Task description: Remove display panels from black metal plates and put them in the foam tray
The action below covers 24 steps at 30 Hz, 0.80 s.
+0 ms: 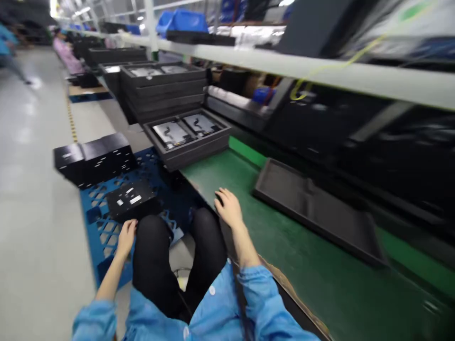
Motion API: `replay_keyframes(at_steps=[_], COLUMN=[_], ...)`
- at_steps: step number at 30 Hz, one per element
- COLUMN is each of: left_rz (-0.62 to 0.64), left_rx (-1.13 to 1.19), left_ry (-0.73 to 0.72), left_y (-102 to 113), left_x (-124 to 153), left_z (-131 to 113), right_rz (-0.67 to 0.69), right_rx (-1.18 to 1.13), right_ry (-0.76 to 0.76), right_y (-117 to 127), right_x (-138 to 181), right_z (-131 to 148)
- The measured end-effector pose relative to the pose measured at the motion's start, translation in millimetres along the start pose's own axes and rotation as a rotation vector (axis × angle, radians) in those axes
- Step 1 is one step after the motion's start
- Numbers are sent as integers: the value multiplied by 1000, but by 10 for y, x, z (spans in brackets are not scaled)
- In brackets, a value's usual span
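A: Labelled black casing [128,201], where?
B: On the blue plastic pallet [93,244], just ahead of the left hand [126,239]; long axis roughly side to side.
A: Nearer hand?
B: Left, fingertips by its near edge, contact unclear. The right hand [229,208] is well apart, at the green desk [287,265].
A: Both hands' states?
B: Left: fingers bunched, can't tell if pinching anything. Right: loosely half-curled, thumb parted from fingers.
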<state>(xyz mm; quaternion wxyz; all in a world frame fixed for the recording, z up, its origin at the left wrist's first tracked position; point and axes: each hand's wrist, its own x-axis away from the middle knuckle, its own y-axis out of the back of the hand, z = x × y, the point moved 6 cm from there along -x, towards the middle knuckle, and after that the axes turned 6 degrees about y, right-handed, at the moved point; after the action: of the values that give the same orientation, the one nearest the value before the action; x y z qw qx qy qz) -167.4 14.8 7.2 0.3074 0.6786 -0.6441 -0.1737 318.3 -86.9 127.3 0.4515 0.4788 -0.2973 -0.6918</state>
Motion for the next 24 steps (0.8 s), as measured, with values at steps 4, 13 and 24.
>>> replay_keyframes(at_steps=[4, 13, 24], left_rz=[-17, 101, -68], left_rx=[-164, -480, -519], left_ry=[101, -258, -392], left_y=[379, 58, -416], left_x=[-794, -1631, -1372], left_z=[332, 294, 162], right_rz=[-14, 9, 8], right_rx=[39, 191, 91], right_ry=[39, -4, -96], right_y=[-27, -18, 80], right_x=[-4, -93, -201], right_z=[-54, 7, 176])
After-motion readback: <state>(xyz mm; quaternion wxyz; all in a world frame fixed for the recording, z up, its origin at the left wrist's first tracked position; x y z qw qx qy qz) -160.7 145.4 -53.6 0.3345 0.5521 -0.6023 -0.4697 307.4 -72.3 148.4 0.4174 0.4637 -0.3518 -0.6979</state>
